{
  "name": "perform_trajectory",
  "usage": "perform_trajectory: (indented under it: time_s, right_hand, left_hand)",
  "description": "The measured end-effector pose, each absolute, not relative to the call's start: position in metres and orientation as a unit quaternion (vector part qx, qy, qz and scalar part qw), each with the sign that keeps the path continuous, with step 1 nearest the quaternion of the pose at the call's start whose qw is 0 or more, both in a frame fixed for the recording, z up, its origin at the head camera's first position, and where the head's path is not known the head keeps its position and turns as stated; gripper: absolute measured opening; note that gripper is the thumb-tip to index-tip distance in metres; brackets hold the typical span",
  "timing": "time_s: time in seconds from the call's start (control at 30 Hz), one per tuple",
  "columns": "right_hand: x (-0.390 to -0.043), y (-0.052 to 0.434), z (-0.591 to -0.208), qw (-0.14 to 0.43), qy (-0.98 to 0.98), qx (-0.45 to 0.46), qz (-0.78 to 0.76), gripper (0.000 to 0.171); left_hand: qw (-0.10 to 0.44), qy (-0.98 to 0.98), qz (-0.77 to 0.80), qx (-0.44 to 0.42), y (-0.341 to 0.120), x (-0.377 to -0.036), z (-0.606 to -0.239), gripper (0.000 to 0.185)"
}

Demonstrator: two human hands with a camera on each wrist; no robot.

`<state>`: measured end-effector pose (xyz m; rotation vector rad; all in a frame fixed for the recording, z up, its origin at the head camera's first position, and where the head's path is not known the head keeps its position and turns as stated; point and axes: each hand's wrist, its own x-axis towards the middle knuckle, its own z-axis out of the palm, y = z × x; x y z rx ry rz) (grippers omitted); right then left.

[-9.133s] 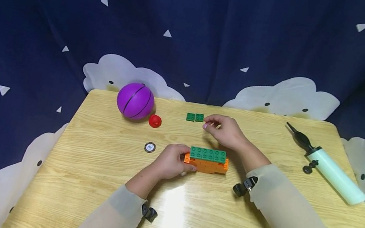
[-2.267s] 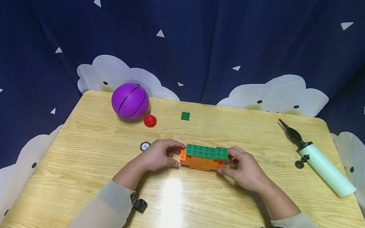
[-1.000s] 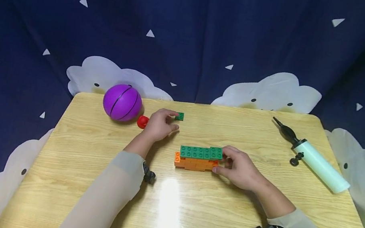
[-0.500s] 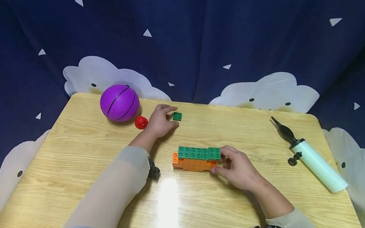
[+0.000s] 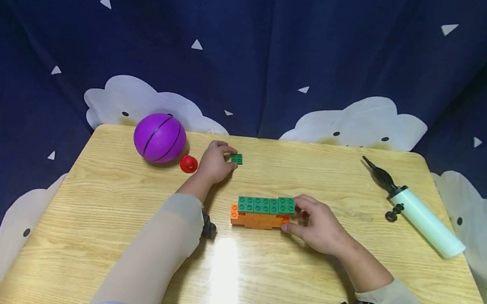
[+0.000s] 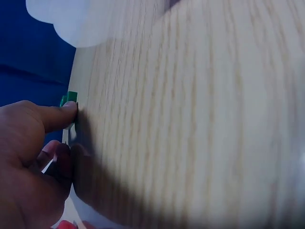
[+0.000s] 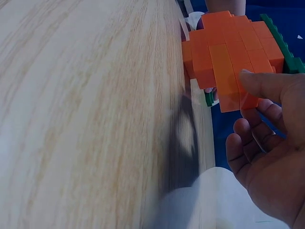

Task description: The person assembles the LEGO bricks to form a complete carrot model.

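Note:
Near the back of the table, my left hand [image 5: 217, 162] pinches a small square green toy brick [image 5: 237, 158] between thumb and fingers. In the left wrist view the thumb lies against that green brick [image 6: 72, 96]. Farther forward stands a block build [image 5: 261, 220] of orange bricks topped by a green row, its right-end green brick a little higher. My right hand [image 5: 320, 225] grips the build's right end. The right wrist view shows the thumb on the stepped orange side [image 7: 228, 52], with the other fingers curled behind.
Left of my left hand are a red hat-shaped piece [image 5: 188, 164] and a purple ball [image 5: 160, 138]. A pale green hand pump [image 5: 426, 222] with a black nozzle lies on the right. A dark blue curtain [image 5: 263, 41] hangs behind the table [image 5: 111, 237].
One of two back green bricks now tops the build's right end. My right hand came forward to that end; my left hand left the build's left end and closed on the other brick.

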<state>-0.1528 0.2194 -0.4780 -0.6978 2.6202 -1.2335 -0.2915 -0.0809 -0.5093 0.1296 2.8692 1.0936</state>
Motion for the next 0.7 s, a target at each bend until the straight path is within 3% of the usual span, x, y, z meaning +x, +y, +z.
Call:
perform_trajectory:
  time_s: [0.47, 0.7]
  right_hand:
    - [-0.152, 0.217, -0.475, 0.081, 0.881, -0.229, -0.407, 0.029]
    - [-0.151, 0.218, -0.475, 0.079, 0.882, -0.227, -0.405, 0.038]
  left_hand:
    - [0.04, 0.928, 0.367, 0.056, -0.094, -0.28, -0.509, 0.032]
    - [0.038, 0.921, 0.383, 0.064, -0.1, -0.272, -0.503, 0.03]
